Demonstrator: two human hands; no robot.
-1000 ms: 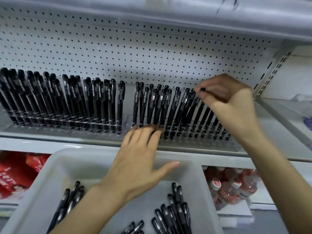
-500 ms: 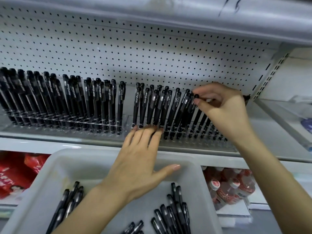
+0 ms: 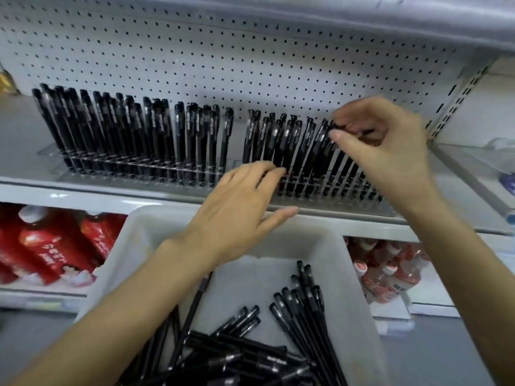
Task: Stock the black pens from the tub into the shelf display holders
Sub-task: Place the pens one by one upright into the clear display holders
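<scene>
Pegboard [image 3: 223, 51], white and dotted with holes, is backing a grey shelf [image 3: 83, 192]. At 10 o'clock a clear left holder [image 3: 51, 153] is sitting on the shelf. A dense row of black left-row pens [image 3: 125, 132] is standing in it, leaning slightly. Just beside it, running from 12 toward 3 o'clock, a clear right holder [image 3: 334, 208] is carrying a second row. These right-row pens [image 3: 292, 146] are also standing upright in their slots.

The right hand [image 3: 387, 154], at 2 o'clock, is hovering over the far part of that second row. Its thumb and forefinger are curling together, pinching a black held pen [image 3: 359, 131]. That pen is lying roughly level, just above the caps of the standing ones. Motion blur is hiding which end is pointing where.

The left hand [image 3: 237, 210], near the centre, is reaching up from 7 o'clock. Its fingers [image 3: 267, 171] are lying straight and close together, with the tips touching the front of the right holder near the bases of its pens. The thumb is spreading out toward 3 o'clock, and the hand is gripping nothing.

At 6 o'clock, below the shelf edge, a pale tub [image 3: 312, 243] is sitting with the left forearm crossing over it. Loose tub pens [image 3: 306, 310] are lying inside. One bundle on the right side is pointing toward 11 o'clock, and a jumbled pile is lying along the near edge.

On a lower level, red bottles [image 3: 55, 246] are showing at 8 o'clock. Red-capped bottles [image 3: 390, 274] are showing at 4 o'clock.
</scene>
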